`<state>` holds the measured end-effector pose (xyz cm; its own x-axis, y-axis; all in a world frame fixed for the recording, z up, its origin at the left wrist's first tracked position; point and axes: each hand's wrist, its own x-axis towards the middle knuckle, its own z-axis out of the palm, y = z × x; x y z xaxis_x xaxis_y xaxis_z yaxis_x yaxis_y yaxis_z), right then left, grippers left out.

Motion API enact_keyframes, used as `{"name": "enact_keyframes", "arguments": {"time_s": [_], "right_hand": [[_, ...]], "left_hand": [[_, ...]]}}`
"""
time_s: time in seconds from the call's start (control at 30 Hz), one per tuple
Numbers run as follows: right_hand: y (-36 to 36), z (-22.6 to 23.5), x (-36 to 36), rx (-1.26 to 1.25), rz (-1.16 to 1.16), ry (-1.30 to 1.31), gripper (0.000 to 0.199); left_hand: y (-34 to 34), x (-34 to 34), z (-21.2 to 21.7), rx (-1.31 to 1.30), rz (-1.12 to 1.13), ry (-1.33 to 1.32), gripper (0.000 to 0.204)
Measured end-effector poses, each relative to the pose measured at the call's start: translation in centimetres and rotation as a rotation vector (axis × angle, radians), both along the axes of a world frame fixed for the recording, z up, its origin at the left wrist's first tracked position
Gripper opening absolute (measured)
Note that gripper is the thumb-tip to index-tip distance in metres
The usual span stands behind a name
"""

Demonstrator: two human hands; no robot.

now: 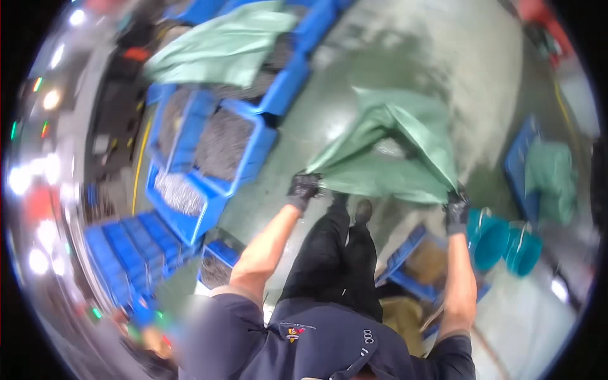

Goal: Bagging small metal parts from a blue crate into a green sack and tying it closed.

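Note:
Stretched between my two black-gloved hands is a green woven sack (392,180), its mouth pulled wide into a triangle. Something pale shows inside the opening, too blurred to name. My left hand (305,189) is closed on the sack's near left corner. At the near right corner, my right hand (456,208) grips the edge of the same sack. The far side of the sack stands up above the floor, in front of my feet.
Blue bins (223,142) filled with grey pieces line the left, with a green sheet (228,44) over some. Stacked blue crates (136,253) stand lower left. Teal buckets (487,240) and a blue crate (415,263) are at right. Green cloth (551,177) drapes a crate farther right.

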<state>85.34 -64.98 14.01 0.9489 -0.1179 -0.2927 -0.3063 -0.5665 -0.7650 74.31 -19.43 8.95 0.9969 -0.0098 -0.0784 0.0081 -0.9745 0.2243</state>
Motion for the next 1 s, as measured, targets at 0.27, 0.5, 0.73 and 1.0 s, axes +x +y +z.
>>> {"name": "enact_keyframes", "arguments": {"time_s": [0.27, 0.5, 0.73, 1.0], "right_hand": [[12.1, 16.2, 2.9, 0.387, 0.261, 0.071, 0.025], [23.5, 20.4, -4.7, 0.146, 0.811, 0.127, 0.03], [37.3, 21.3, -19.8, 0.176, 1.242, 0.34, 0.026], [49.4, 17.1, -32.2, 0.066, 1.914, 0.144, 0.029]], "left_hand": [[1.6, -11.2, 18.5, -0.368, 0.526, -0.275, 0.03], [5.5, -29.4, 22.6, -0.687, 0.988, -0.233, 0.023], [6.0, -47.6, 20.8, -1.388, 1.59, -0.888, 0.008], [-0.2, -65.9, 21.2, 0.28, 1.316, -0.351, 0.029]]}}
